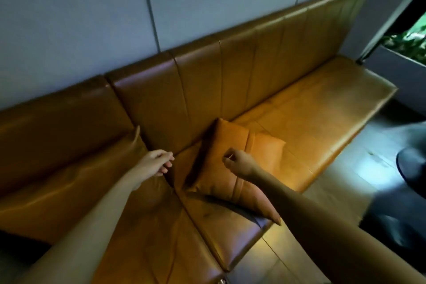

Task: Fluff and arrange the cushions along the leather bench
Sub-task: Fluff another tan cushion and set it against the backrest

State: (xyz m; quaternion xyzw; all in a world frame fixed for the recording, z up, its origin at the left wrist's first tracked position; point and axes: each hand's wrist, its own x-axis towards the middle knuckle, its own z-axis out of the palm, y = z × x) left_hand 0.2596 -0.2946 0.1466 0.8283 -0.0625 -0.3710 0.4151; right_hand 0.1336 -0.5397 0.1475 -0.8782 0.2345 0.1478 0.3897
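A tan leather bench (311, 108) runs from lower left to upper right along the wall. A tan leather cushion (232, 136) lies flat on the seat in the middle, one corner poking past the front edge. A larger cushion (76, 175) of the same leather lies on the seat to the left, its corner up against the backrest. My left hand (159, 161) reaches over that cushion's right edge, fingers loosely extended, holding nothing. My right hand (237, 161) hovers over the middle cushion with its fingers curled in and nothing in them.
A dark round table (412, 168) stands at the right near the bench's front. Pale floor (359, 168) runs between the two. Grey wall panels (69, 18) rise behind the backrest. A window with green plants (410, 41) is at the upper right.
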